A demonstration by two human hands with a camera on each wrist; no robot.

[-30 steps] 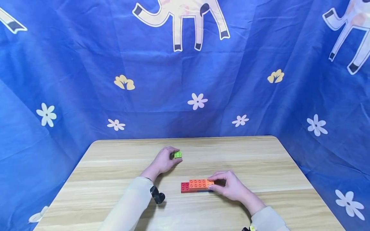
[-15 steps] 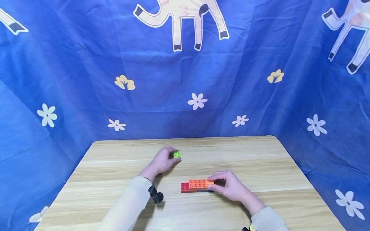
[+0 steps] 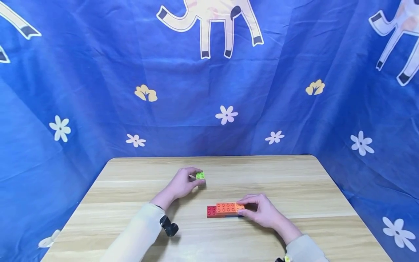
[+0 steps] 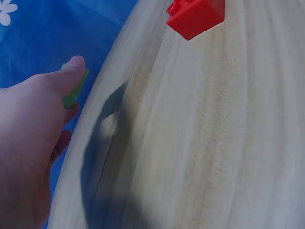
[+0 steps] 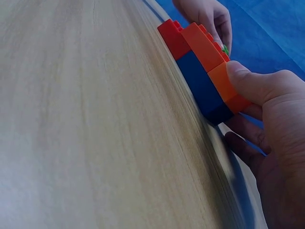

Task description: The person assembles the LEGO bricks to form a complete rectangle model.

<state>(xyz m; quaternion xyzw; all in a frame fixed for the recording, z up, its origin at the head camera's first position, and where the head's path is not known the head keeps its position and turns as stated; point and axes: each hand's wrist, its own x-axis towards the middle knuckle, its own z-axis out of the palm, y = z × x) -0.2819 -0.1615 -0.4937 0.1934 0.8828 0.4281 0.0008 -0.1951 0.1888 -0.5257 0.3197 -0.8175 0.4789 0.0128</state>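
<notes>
My left hand [image 3: 183, 182] pinches a small green building brick [image 3: 200, 175] with four-stud top between thumb and fingers, beyond the joined bricks. In the left wrist view the hand's shadow falls apart from it, so the brick seems just above the table. My right hand [image 3: 263, 211] grips a light orange brick [image 5: 225, 90] at the right end of the joined bricks. That build has a red brick [image 3: 211, 211] and a blue brick [image 5: 202, 88] below, with a longer orange brick [image 3: 226, 207] on top beside the light orange one. Part of the light orange brick is hidden by fingers.
The build rests on a wood-grain table [image 3: 131, 189] with rounded far corners. A blue printed curtain [image 3: 183, 120] hangs behind the table and along both sides. A black wrist camera [image 3: 169, 226] is strapped on the left sleeve.
My left hand has drawn slightly left and toward me with the green brick, which seems to have risen a little. My right hand stays on the build; the head view has shifted slightly.
</notes>
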